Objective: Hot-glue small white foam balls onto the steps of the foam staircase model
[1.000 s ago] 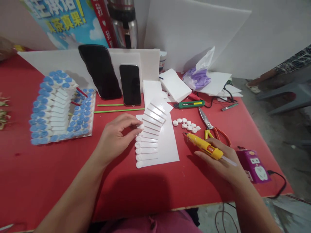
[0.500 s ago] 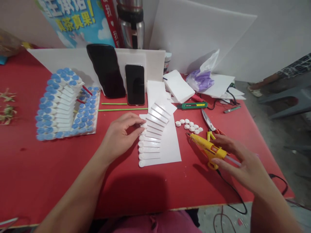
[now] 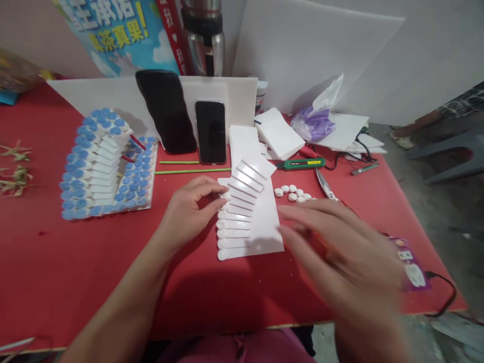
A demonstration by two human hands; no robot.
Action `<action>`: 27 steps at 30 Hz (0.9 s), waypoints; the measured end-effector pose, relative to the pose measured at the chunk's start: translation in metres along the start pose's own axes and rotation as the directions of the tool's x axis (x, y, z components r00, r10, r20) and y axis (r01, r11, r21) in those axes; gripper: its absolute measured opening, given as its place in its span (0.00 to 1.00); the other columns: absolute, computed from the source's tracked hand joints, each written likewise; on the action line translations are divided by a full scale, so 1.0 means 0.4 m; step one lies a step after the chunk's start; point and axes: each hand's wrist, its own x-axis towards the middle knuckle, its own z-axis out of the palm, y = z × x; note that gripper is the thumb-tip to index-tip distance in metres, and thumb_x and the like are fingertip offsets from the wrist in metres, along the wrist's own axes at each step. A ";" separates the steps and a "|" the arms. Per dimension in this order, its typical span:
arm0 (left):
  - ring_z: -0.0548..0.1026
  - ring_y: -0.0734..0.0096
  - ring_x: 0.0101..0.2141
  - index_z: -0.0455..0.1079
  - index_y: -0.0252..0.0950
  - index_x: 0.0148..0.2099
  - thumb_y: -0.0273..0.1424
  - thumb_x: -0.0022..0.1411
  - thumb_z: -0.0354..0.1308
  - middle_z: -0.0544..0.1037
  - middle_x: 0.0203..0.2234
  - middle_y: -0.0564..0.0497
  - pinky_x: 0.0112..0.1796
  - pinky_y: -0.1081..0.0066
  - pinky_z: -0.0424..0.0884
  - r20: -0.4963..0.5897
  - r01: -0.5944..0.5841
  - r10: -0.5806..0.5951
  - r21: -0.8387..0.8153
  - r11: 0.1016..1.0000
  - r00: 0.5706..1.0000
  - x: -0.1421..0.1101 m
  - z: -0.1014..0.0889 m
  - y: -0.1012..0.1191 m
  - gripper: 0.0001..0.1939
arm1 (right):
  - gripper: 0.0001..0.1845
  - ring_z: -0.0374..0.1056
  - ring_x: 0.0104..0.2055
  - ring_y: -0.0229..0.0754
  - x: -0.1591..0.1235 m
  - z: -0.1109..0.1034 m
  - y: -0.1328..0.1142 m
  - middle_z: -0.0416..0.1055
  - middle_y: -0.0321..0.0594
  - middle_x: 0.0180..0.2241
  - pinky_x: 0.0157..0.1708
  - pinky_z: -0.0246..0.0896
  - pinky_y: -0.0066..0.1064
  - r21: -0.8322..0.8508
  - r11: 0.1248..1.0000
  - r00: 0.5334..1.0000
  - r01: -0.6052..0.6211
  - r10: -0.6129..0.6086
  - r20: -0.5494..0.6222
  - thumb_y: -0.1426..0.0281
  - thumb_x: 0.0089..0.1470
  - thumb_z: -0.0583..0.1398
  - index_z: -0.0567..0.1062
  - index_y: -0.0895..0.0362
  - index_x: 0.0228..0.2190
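A white foam staircase model (image 3: 244,194) stands on a white sheet (image 3: 269,224) in the middle of the red table (image 3: 75,262). My left hand (image 3: 189,212) pinches a small white disc (image 3: 226,196) against the left end of one step. Small discs line the left ends of the lower steps. My right hand (image 3: 340,247) is blurred by motion, with its fingers stretched out and apart above the table just right of the sheet; it holds nothing. A pile of loose white discs (image 3: 293,193) lies just beyond its fingertips. The yellow glue gun is hidden from view.
A finished staircase with blue discs (image 3: 106,166) sits at the left. Two phones (image 3: 210,132) lean on a white board behind. Green sticks (image 3: 189,171), a green utility knife (image 3: 302,163), scissors (image 3: 325,185), foam blocks (image 3: 278,132) and a purple power strip (image 3: 412,267) lie around.
My right hand let go of the yellow glue gun and swept left toward the white sheet, now covering it. My left hand kept its pinch on the step.
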 end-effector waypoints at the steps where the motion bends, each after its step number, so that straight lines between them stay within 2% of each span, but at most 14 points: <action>1: 0.79 0.63 0.45 0.81 0.38 0.47 0.32 0.67 0.64 0.80 0.43 0.47 0.47 0.64 0.73 0.003 0.001 -0.001 -0.006 1.000 1.000 0.000 0.000 0.002 0.08 | 0.14 0.77 0.43 0.46 0.035 0.056 -0.011 0.80 0.40 0.42 0.41 0.73 0.37 0.043 0.999 1.000 0.027 -0.027 0.007 0.74 0.64 0.63 0.81 0.47 0.48; 4: 0.79 0.62 0.44 0.80 0.37 0.47 0.32 0.66 0.64 0.80 0.44 0.46 0.47 0.64 0.73 0.018 0.009 -0.009 -0.038 0.999 1.000 0.000 -0.002 0.006 0.09 | 0.11 0.75 0.36 0.41 0.111 0.178 -0.002 0.78 0.42 0.40 0.35 0.69 0.32 0.141 0.989 0.994 0.043 -0.057 0.090 0.74 0.66 0.61 0.82 0.55 0.46; 7: 0.79 0.62 0.43 0.78 0.37 0.50 0.32 0.65 0.64 0.80 0.44 0.46 0.46 0.63 0.74 0.020 0.057 -0.056 -0.073 0.996 0.998 -0.002 -0.006 0.006 0.12 | 0.11 0.74 0.36 0.41 0.141 0.223 0.022 0.78 0.43 0.40 0.35 0.66 0.32 0.124 0.992 0.987 0.023 -0.042 0.157 0.76 0.65 0.61 0.82 0.57 0.45; 9: 0.79 0.62 0.43 0.76 0.37 0.50 0.31 0.65 0.63 0.80 0.45 0.46 0.47 0.62 0.74 0.000 0.101 -0.101 -0.105 0.989 0.995 -0.002 -0.009 0.003 0.11 | 0.09 0.73 0.37 0.43 0.148 0.232 0.027 0.77 0.43 0.39 0.37 0.65 0.33 0.074 0.997 0.980 0.011 -0.025 0.199 0.75 0.65 0.61 0.83 0.57 0.42; 11: 0.79 0.63 0.41 0.74 0.38 0.49 0.31 0.66 0.60 0.81 0.43 0.47 0.44 0.63 0.75 -0.019 0.175 -0.179 -0.153 0.973 0.984 -0.002 -0.011 -0.001 0.10 | 0.08 0.73 0.38 0.44 0.152 0.237 0.022 0.75 0.43 0.38 0.37 0.64 0.33 0.026 1.000 0.969 0.000 -0.006 0.245 0.72 0.66 0.62 0.83 0.57 0.40; 14: 0.77 0.66 0.29 0.71 0.39 0.46 0.33 0.67 0.58 0.78 0.30 0.52 0.31 0.66 0.71 0.017 0.331 -0.335 -0.214 0.919 0.942 -0.003 -0.007 -0.009 0.07 | 0.09 0.72 0.39 0.43 0.160 0.244 0.008 0.74 0.42 0.39 0.36 0.61 0.33 -0.026 1.000 0.949 0.006 0.003 0.316 0.70 0.67 0.62 0.83 0.56 0.43; 16: 0.73 0.68 0.24 0.69 0.40 0.45 0.36 0.67 0.58 0.74 0.25 0.55 0.27 0.68 0.68 0.079 0.397 -0.391 -0.254 0.882 0.917 -0.004 -0.001 -0.013 0.07 | 0.10 0.72 0.39 0.43 0.167 0.245 0.002 0.75 0.42 0.41 0.34 0.59 0.32 -0.065 0.998 0.930 0.022 0.004 0.367 0.70 0.67 0.62 0.83 0.55 0.46; 18: 0.72 0.69 0.25 0.69 0.39 0.44 0.38 0.66 0.60 0.74 0.26 0.55 0.26 0.69 0.67 0.122 0.411 -0.393 -0.295 0.863 0.912 -0.006 0.004 -0.015 0.09 | 0.11 0.72 0.39 0.42 0.173 0.244 -0.001 0.76 0.42 0.42 0.32 0.56 0.32 -0.109 0.993 0.913 0.036 0.012 0.408 0.70 0.68 0.61 0.83 0.53 0.47; 21: 0.76 0.67 0.32 0.69 0.37 0.44 0.38 0.64 0.62 0.78 0.35 0.50 0.32 0.68 0.70 0.150 0.397 -0.368 -0.320 0.860 0.918 -0.006 0.003 -0.013 0.12 | 0.12 0.71 0.39 0.42 0.179 0.241 0.000 0.76 0.42 0.43 0.31 0.54 0.32 -0.134 0.990 0.899 0.051 0.013 0.439 0.70 0.70 0.59 0.83 0.53 0.45; 23: 0.76 0.67 0.34 0.70 0.37 0.45 0.39 0.63 0.64 0.77 0.37 0.49 0.33 0.68 0.70 0.183 0.406 -0.365 -0.318 0.856 0.913 -0.004 -0.003 -0.011 0.14 | 0.12 0.72 0.39 0.42 0.180 0.238 0.004 0.76 0.43 0.44 0.31 0.54 0.32 -0.124 0.990 0.894 0.062 0.000 0.447 0.71 0.69 0.59 0.83 0.54 0.44; 27: 0.70 0.71 0.27 0.68 0.38 0.44 0.39 0.60 0.67 0.73 0.30 0.55 0.29 0.69 0.65 0.294 0.482 -0.401 -0.306 0.821 0.868 -0.001 -0.014 -0.008 0.15 | 0.12 0.72 0.39 0.43 0.179 0.235 0.011 0.76 0.44 0.43 0.31 0.55 0.33 -0.101 0.991 0.887 0.083 -0.027 0.461 0.73 0.69 0.58 0.83 0.56 0.42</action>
